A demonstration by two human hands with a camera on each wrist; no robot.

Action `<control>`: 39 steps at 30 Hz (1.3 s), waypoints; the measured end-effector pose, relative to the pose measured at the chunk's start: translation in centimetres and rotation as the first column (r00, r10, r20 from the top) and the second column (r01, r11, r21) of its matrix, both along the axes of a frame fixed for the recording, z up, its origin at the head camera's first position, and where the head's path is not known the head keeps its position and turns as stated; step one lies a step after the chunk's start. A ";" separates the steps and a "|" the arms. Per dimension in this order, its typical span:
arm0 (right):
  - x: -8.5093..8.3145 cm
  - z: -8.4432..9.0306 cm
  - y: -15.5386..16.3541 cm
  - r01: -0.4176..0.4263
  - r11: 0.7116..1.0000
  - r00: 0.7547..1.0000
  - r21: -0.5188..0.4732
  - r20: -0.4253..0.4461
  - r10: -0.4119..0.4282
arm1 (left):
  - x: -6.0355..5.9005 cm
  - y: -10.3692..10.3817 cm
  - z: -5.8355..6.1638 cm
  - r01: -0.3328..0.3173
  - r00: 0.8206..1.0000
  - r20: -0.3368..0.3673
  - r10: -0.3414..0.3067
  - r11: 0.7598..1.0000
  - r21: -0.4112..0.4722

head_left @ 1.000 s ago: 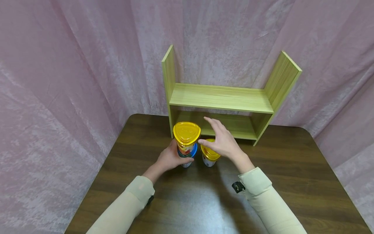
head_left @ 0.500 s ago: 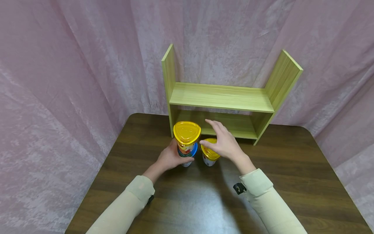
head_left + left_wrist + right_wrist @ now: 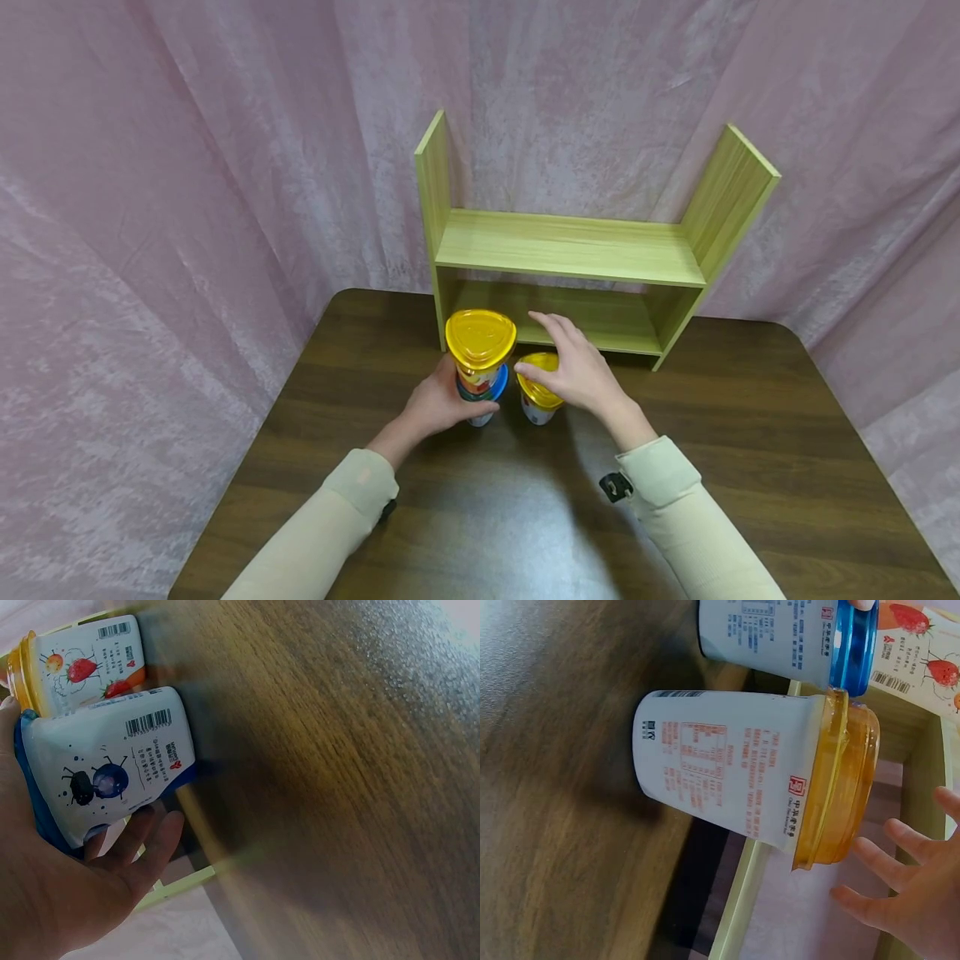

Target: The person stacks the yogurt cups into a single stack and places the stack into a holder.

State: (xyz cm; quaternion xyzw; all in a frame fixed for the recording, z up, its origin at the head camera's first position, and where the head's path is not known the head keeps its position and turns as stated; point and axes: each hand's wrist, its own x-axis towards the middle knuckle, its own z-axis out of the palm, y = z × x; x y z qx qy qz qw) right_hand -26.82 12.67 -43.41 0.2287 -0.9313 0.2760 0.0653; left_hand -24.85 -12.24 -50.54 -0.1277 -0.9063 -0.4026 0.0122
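left hand (image 3: pixel 437 403): grasping blue-lidded cup (image 3: pixel 97 765)
stacked on it: yellow-lidded cup (image 3: pixel 480 342)
right hand (image 3: pixel 579 371): released, near second yellow-lidded cup (image 3: pixel 727 765)

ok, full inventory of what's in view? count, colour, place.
Table: 1, brown, foreground
Shelf: 1, pale wood, back of table
Curtain: count unclear, pink, behind table
Blue cup: 1, white with blue lid, on table
Top cup: 1, yellow lid, stacked on blue cup
Right cup: 1, white with yellow lid, on table beside blue cup
Wrist gear: 2, black, at both wrists
Sleeves: 2, cream, lower left and right
Left hand: 1, bare, gripping blue cup
Right hand: 1, bare, beside right cup's lid
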 end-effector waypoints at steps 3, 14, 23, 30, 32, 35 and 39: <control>0.0 -0.3 0.2 0.001 1.000 1.000 0.001 -0.002 -0.001 | 0.0 0.0 0.0 -0.003 1.000 0.001 0.003 1.000 -0.002; 0.2 -1.6 0.5 -0.010 1.000 1.000 0.015 0.025 0.010 | 0.0 0.1 0.1 -0.002 1.000 0.013 0.002 1.000 -0.003; 0.4 -2.6 0.7 0.006 0.999 1.000 0.042 0.027 -0.007 | -0.2 0.1 -0.2 -0.001 1.000 0.010 0.001 1.000 0.013; 0.4 -3.2 0.7 0.016 0.998 1.000 0.067 0.026 -0.018 | -0.1 0.1 -0.4 0.005 1.000 -0.004 -0.005 1.000 0.025; 0.3 -3.4 0.8 0.018 0.997 1.000 0.069 0.020 -0.019 | -0.2 0.1 -0.4 0.006 1.000 -0.004 -0.006 1.000 0.023; 0.3 -3.6 0.9 0.020 0.997 1.000 0.069 0.013 -0.021 | -0.2 0.0 -0.4 0.006 1.000 -0.006 -0.006 1.000 0.025; 0.3 -3.8 1.0 0.020 0.998 1.000 0.063 0.013 -0.021 | -0.2 0.1 -0.4 0.004 1.000 -0.003 -0.004 1.000 0.020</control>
